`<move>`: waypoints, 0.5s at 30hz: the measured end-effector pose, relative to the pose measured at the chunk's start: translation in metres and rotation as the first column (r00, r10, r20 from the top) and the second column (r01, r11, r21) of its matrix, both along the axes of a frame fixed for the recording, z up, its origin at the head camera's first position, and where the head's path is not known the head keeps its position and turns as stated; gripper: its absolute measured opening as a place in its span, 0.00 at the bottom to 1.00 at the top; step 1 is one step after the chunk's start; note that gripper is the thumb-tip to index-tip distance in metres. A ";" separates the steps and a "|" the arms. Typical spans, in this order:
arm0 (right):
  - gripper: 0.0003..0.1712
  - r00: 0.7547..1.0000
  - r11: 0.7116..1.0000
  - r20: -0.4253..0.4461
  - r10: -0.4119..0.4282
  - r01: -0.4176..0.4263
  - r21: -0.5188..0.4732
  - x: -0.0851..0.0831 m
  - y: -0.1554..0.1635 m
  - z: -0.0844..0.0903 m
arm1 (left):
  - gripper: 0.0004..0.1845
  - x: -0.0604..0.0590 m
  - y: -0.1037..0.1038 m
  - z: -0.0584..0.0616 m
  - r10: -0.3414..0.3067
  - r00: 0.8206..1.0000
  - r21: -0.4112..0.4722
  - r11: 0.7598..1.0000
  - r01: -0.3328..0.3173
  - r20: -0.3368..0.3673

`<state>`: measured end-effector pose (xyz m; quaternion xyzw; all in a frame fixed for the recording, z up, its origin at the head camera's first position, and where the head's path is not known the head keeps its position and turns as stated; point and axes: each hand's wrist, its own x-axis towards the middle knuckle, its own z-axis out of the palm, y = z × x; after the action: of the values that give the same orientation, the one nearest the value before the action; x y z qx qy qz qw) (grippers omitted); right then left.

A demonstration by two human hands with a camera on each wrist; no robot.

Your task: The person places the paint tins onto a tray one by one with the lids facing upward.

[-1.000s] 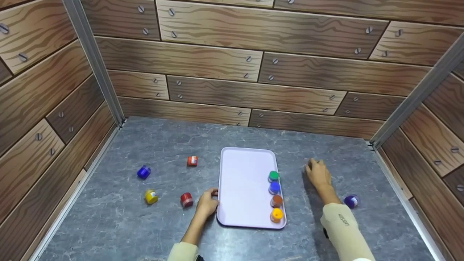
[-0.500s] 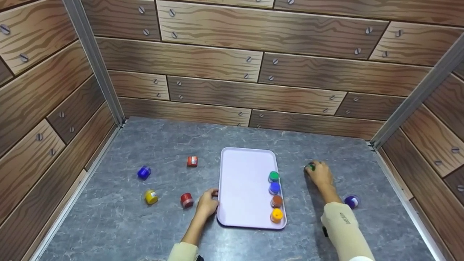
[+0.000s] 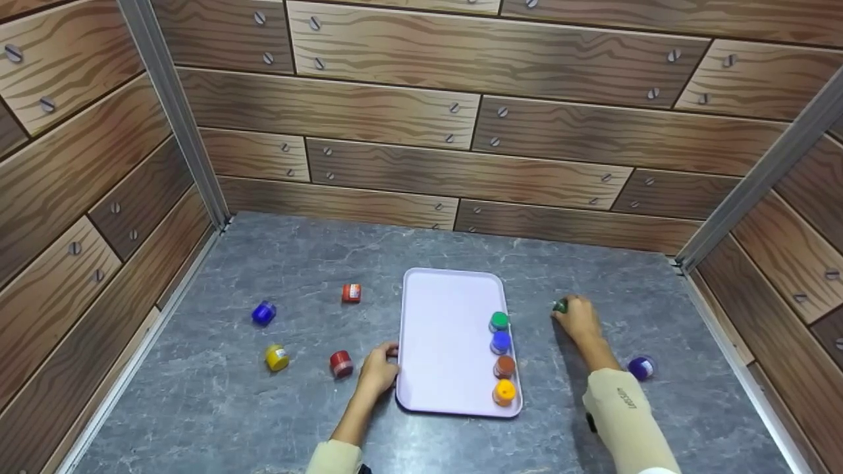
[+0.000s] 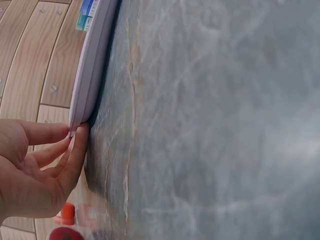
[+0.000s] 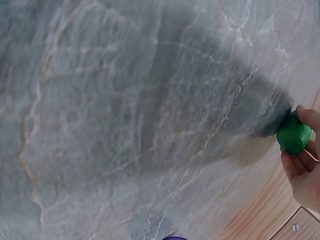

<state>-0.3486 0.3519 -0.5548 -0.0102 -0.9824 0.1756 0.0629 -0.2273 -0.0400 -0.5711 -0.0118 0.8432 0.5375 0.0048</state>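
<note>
My left hand (image 3: 378,370) pinches the left rim of a pale lilac tray (image 3: 448,329); in the left wrist view, thumb and fingers meet at the tray's edge. To the right of the tray, my right hand (image 3: 579,322) holds a small dark green paint jar (image 3: 560,305) between thumb and fingers, close to the tabletop. Its green lid (image 5: 294,137) shows in the right wrist view. Along the tray's right side stand paint jars in a row: green (image 3: 499,321), blue (image 3: 501,342), brown (image 3: 504,367) and orange-yellow (image 3: 504,392).
Left of the tray lie an orange-red jar (image 3: 352,293), a red jar (image 3: 341,364), a blue jar (image 3: 264,313) and a yellow jar (image 3: 277,357). A purple jar (image 3: 641,368) lies beside my right forearm. Wood-patterned walls (image 3: 382,105) enclose the grey marbled table (image 3: 316,250).
The green jar, hidden by my right hand a second ago, now shows at its fingertips. My right hand has shifted slightly toward me. The left hand and tray stay as they were.
</note>
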 end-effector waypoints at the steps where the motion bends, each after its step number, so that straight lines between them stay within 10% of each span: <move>1: 0.23 1.000 1.000 -0.004 0.006 -0.006 0.000 0.001 0.000 0.001 | 0.26 0.000 0.000 0.000 0.003 1.000 -0.006 1.000 -0.003 0.000; 15: 0.22 0.992 0.995 -0.082 0.095 -0.096 0.002 0.012 -0.001 0.014 | 0.26 0.000 -0.001 -0.001 0.010 1.000 -0.028 1.000 -0.009 0.016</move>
<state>-0.3370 0.3504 -0.5406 0.0440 -0.9782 0.1796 0.0946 -0.2274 -0.0408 -0.5719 -0.0201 0.8505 0.5255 0.0088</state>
